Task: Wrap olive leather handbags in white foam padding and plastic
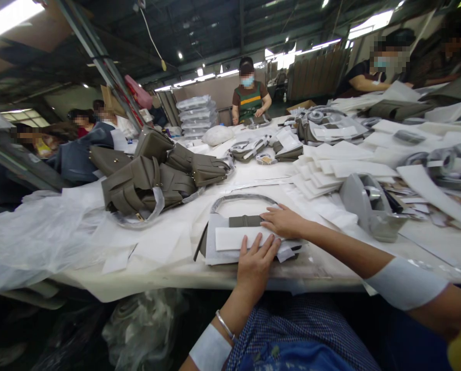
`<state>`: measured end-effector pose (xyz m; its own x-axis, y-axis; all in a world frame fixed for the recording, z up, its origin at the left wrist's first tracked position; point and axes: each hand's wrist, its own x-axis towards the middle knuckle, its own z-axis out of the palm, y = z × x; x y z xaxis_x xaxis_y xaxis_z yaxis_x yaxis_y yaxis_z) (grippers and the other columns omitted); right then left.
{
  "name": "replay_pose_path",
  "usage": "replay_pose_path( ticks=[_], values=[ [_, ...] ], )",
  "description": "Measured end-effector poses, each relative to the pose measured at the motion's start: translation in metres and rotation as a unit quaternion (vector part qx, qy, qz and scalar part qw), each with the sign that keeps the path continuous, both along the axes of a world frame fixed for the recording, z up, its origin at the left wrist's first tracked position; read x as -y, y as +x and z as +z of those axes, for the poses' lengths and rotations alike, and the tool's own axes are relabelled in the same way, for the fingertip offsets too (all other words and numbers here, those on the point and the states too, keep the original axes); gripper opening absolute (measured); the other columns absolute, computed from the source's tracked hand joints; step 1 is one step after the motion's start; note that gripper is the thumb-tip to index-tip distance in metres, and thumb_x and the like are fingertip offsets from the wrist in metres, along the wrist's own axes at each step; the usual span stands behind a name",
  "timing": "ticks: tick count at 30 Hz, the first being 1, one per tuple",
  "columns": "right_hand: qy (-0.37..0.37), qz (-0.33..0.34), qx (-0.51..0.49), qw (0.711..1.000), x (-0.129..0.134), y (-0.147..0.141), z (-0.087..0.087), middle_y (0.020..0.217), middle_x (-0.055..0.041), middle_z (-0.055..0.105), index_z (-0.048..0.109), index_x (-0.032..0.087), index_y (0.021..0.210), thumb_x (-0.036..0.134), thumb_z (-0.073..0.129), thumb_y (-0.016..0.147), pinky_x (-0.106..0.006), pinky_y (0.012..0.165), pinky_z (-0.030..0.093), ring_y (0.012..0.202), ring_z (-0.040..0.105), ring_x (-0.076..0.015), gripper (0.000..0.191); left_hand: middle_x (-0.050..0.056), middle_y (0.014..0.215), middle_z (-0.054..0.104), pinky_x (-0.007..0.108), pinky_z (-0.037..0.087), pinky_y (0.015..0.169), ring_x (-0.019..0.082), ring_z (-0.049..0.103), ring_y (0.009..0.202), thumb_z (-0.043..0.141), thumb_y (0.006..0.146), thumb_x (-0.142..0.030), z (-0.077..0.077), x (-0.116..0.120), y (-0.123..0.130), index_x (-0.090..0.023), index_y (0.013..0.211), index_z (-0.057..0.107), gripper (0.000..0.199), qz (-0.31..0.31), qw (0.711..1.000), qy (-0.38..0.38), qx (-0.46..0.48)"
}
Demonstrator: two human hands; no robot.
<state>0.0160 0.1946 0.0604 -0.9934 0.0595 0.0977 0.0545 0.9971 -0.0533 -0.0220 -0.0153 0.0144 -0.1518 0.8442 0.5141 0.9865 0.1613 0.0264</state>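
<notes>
Head camera view: an olive bag (238, 221) lies on its side near the front edge of a white worktable (253, 178), directly before the person, its wrapped handle (245, 197) arching away toward the far side. Pale wrapping sheet (215, 226) covers much of the bag, and a white foam strip (230, 239) rests across it. The left hand (255, 263) presses palm-down on the strip, fingers stretched and a little apart, closed around nothing. The right hand (286, 222) reaches in from the right, its fingers extended over the right end of the bare olive part; whether its thumb pinches anything, I cannot tell. Just beyond that hand, a stack of white sheets (323, 175) spreads over the table, with a grey dispenser (357, 203) beside it. Left of the bag sits a heap of olive bags (127, 185), and farther left, crumpled clear plastic (37, 237). Across the table, a masked co-worker (249, 100) in a green apron has both hands near another bag (258, 122).
</notes>
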Motion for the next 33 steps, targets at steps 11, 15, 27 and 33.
replay_pose_path(
  ticks=[11,15,27,33],
  values=[
    [-0.046,0.003,-0.033,0.998,0.004,0.032,0.003,0.124,-0.0091,0.070,0.071,0.021,0.115,0.029,0.044,0.102,-0.053,0.110,0.037,0.126,0.058,-0.0255,0.032,0.000,0.147,0.053,0.053,0.024,0.121,0.022,0.045,0.139,0.043,0.101,-0.025,0.001,0.002,0.000,-0.035,0.148,0.041,0.048,0.000,1.000,-0.026,-0.008],
    [-0.096,0.019,-0.223,0.970,0.016,0.108,-0.008,0.131,-0.0076,0.066,0.061,0.024,0.133,0.028,0.052,0.099,-0.046,0.112,0.042,0.126,0.058,-0.0222,0.036,0.000,0.148,0.051,0.054,0.023,0.121,0.022,0.043,0.141,0.042,0.101,-0.020,0.004,0.002,0.000,-0.035,0.150,0.038,0.052,-0.001,0.999,-0.041,0.008],
    [-0.024,0.137,-0.231,0.963,0.053,0.153,-0.074,0.128,-0.0067,0.068,0.056,0.024,0.139,0.010,0.049,0.096,-0.044,0.107,0.049,0.121,0.062,-0.0197,0.046,-0.002,0.151,0.046,0.051,0.019,0.123,0.020,0.039,0.143,0.041,0.097,-0.012,0.009,0.003,0.001,-0.034,0.151,0.036,0.059,0.004,0.998,-0.062,0.022],
    [-0.079,0.128,-0.267,0.952,0.072,0.153,-0.069,0.113,-0.0068,0.075,0.067,0.020,0.123,0.010,0.041,0.095,-0.037,0.091,0.060,0.104,0.071,-0.0192,0.039,-0.002,0.151,0.047,0.052,0.019,0.123,0.020,0.038,0.144,0.041,0.098,-0.014,0.006,0.002,0.001,-0.034,0.151,0.035,0.057,0.009,0.998,-0.059,0.026]
  ],
)
